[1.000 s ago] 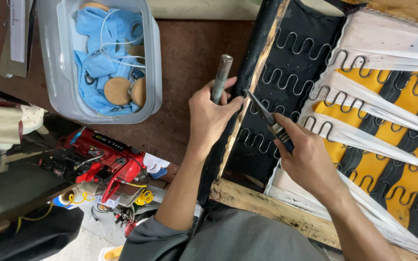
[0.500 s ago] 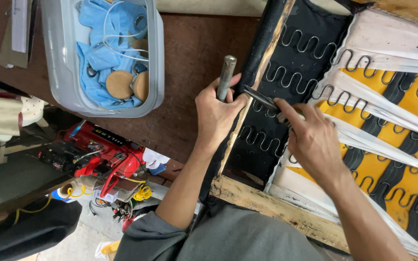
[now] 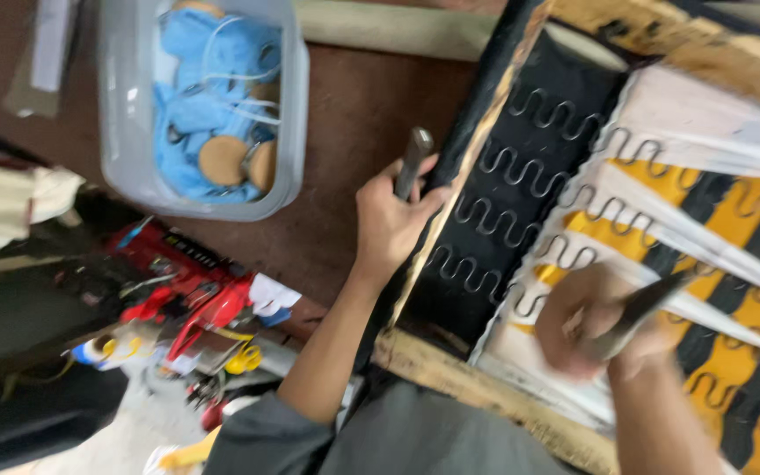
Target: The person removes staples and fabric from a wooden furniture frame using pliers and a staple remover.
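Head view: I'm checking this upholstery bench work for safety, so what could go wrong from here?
1. The left hand steadies a metal rod at the seat frame's wooden edge; a stray swing of the tool could hit its fingers.
2. The right hand is motion-blurred with a slim dark tool over the zigzag springs; a glancing blow might slip off the wire.
3. The plastic tub sits close to the left hand and could get knocked.

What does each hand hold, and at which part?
Left hand: grey metal rod, gripped at its lower part. Right hand: dark slim tool, at one end; blurred.
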